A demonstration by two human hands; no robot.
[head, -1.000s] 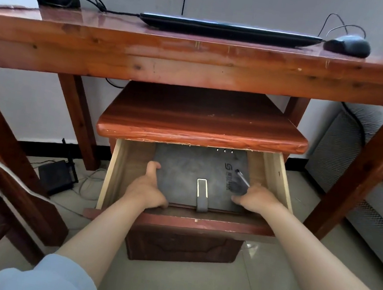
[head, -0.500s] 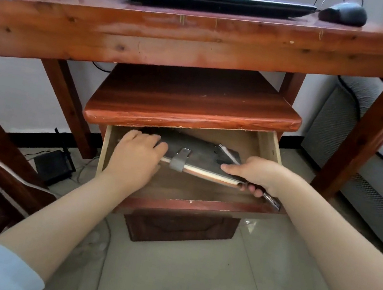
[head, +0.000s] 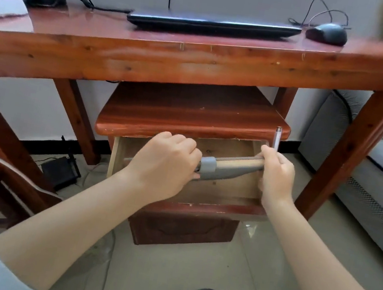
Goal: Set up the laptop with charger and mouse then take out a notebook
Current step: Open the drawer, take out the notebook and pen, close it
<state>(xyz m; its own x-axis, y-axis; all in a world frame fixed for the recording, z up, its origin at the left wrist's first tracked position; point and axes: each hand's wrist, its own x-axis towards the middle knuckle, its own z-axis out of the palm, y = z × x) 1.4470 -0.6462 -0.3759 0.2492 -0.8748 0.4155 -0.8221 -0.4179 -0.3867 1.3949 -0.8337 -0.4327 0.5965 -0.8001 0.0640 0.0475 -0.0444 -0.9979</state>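
Gripping notebook [head: 229,170] edgewise above drawer [head: 225,207], hands [head: 167,163].

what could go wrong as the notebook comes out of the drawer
The notebook, held edge-on by the left hand and right hand, could catch the cabinet top overhanging the open drawer. The pen, pinched alongside in the right hand, might slip out.
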